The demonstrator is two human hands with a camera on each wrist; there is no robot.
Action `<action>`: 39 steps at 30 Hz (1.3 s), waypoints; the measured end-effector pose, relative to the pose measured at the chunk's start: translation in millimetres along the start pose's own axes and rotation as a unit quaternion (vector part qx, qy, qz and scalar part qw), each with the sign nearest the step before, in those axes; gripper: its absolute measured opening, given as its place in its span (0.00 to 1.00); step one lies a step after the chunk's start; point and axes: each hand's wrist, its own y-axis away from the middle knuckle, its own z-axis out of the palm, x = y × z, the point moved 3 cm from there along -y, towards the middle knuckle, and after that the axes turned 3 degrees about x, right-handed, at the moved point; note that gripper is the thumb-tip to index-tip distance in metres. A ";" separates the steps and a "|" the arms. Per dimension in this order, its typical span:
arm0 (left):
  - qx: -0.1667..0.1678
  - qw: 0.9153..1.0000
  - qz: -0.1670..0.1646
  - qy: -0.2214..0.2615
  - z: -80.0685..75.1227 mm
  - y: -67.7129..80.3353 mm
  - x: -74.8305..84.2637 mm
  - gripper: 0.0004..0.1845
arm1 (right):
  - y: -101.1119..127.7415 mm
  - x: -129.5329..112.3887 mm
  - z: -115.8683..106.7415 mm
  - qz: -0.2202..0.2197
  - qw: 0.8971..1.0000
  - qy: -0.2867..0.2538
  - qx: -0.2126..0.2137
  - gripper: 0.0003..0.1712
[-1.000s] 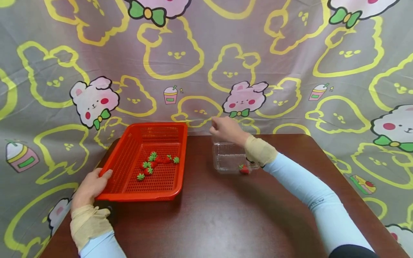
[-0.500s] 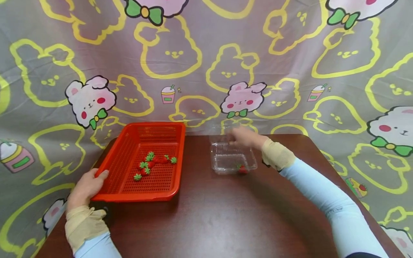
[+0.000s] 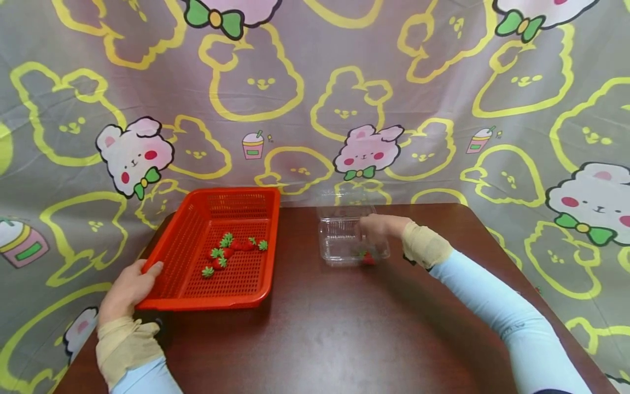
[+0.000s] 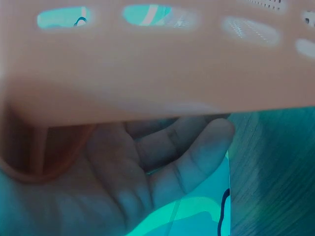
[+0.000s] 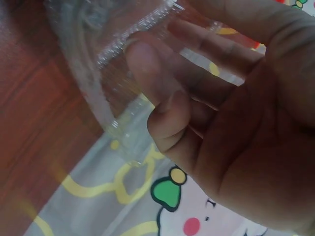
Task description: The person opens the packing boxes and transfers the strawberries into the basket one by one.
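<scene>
At the left, my left hand [image 3: 123, 289] grips the near-left edge of a red perforated plastic basket [image 3: 206, 302]. The left wrist view shows its fingers [image 4: 192, 162] bent beneath the basket's rim. Several strawberries [image 3: 237, 244] with green leaves lie inside the basket. To the right stands a clear plastic clamshell box [image 3: 328, 249], its transparent lid [image 3: 328, 201] raised at the back. A single strawberry [image 3: 367, 259] shows at the box's front right corner. My right hand [image 3: 386, 227], somewhat blurred, hovers over the box's right side; its fingers [image 5: 147, 64] are loosely bent with nothing between them.
Everything stands on a dark brown table [image 3: 315, 339]. Behind and at both sides hangs a grey cloth [image 3: 295, 65] printed with cartoon bears and rabbits. The basket and the box stand apart, with bare tabletop between them.
My right hand has moved from the raised lid at the back toward the front right, over the box. The left hand keeps its grip on the basket. The head view has shifted slightly.
</scene>
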 end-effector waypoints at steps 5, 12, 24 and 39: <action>0.008 1.000 -0.002 -0.005 0.6 0.8 -1.4 0.39 | -3.9 1.8 8.4 0.002 0.999 -0.041 -0.020 0.23; 0.012 1.000 -0.005 -0.009 0.6 1.8 -0.6 0.39 | -19.9 4.8 16.7 -0.021 0.998 -0.015 -0.049 0.14; 0.012 1.000 -0.002 -0.002 0.3 2.1 0.8 0.37 | -32.4 -0.8 22.2 -0.005 0.998 0.021 -0.066 0.09; 0.010 1.000 -0.001 -0.002 0.3 1.8 -0.6 0.38 | -28.2 -2.0 6.1 -0.086 0.978 -0.020 0.188 0.08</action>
